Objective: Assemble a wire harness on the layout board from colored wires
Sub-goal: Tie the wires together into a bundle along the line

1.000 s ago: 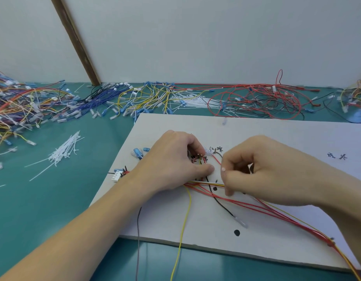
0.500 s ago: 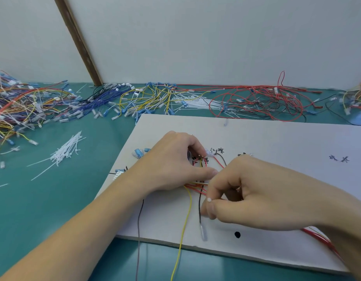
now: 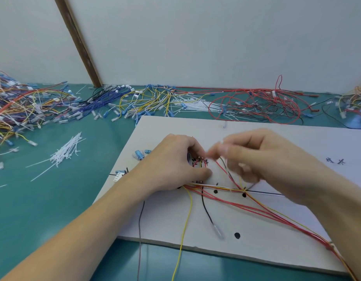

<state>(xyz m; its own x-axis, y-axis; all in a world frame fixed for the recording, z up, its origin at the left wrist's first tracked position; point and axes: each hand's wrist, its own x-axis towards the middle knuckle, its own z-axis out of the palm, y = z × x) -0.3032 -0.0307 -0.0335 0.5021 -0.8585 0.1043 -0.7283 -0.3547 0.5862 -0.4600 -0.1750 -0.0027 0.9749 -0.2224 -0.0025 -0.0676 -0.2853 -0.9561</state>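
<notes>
The white layout board (image 3: 277, 138) lies on the green table, with red and yellow wires (image 3: 246, 207) running across it toward the lower right. My left hand (image 3: 175, 165) pinches the wire bundle (image 3: 200, 165) at the board's left end between thumb and fingers. Just right of it is my right hand (image 3: 256, 163), blurred, its fingertips pinched together where a thin red and a dark wire (image 3: 226, 169) rise. A black wire with a clear terminal (image 3: 206, 207) lies loose on the board. One yellow wire (image 3: 187, 216) and a grey wire (image 3: 140, 230) hang over the front edge.
Loose white cable ties (image 3: 68, 151) lie left of the board. Heaps of coloured wires fill the left (image 3: 17, 110) and the back edge, blue and yellow (image 3: 135, 102) and red (image 3: 256, 106). A white connector (image 3: 118, 176) and blue terminals (image 3: 139, 154) sit at the board's left edge.
My right hand dipped toward the front edge with the black wire, then let it go and rose to beside the left fingers. The left hand has stayed in place.
</notes>
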